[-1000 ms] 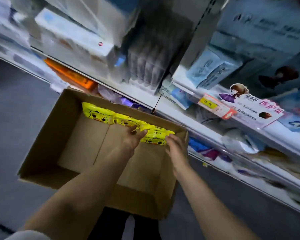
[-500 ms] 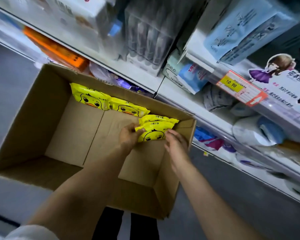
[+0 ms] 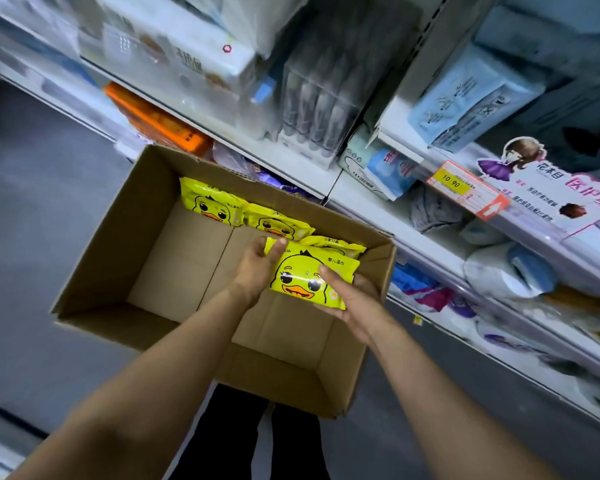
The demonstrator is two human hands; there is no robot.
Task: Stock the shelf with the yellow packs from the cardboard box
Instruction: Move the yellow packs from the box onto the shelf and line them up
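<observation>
Your left hand (image 3: 257,268) and right hand (image 3: 352,303) both grip one yellow pack (image 3: 309,275) — left fingers curled over its upper left corner, right thumb on its face with the fingers beneath. You hold the pack tilted above the open cardboard box (image 3: 146,216), near its right wall. Three more yellow packs (image 3: 215,206) stand in a row against the far wall of the box — just below the shelf (image 3: 291,164)
</observation>
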